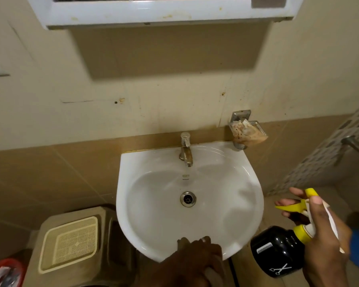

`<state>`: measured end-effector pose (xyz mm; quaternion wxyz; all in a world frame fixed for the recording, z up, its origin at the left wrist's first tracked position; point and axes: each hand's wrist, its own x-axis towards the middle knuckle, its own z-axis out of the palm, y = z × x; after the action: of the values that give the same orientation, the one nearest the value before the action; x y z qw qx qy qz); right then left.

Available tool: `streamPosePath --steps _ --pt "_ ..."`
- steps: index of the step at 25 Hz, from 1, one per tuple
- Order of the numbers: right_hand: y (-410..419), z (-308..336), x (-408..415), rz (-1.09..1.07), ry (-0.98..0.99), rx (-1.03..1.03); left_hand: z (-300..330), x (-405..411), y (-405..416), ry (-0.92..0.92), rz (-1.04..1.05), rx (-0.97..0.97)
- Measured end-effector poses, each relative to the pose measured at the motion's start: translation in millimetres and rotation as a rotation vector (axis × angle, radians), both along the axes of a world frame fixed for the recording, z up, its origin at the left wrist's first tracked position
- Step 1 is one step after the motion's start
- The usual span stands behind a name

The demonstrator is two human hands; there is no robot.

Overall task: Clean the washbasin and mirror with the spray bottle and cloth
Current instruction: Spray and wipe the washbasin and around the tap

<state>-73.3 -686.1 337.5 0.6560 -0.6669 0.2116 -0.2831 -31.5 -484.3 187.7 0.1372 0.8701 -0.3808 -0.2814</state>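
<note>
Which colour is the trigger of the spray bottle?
Yellow; the trigger shows best in the head view, above the black spray bottle.

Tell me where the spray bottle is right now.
In the head view, the spray bottle is at lower right, held in the right hand just beyond the washbasin's right front rim.

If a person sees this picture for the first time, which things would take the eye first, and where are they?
The white washbasin in the centre stands out against the brown tiles, with a stained tap at its back. At lower right, the right hand holds a black spray bottle with a yellow trigger. The left hand rests on the basin's front rim.
</note>
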Motion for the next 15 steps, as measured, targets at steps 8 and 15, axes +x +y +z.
streamPosePath --steps 8,15 --pt "39.1 -4.0 17.4 0.256 0.021 0.034 47.0 -8.1 163.2 -0.069 0.374 -0.068" --pt "33.9 14.9 9.7 0.269 0.039 -0.141 71.1 45.8 164.8 -0.178 0.863 -0.472"
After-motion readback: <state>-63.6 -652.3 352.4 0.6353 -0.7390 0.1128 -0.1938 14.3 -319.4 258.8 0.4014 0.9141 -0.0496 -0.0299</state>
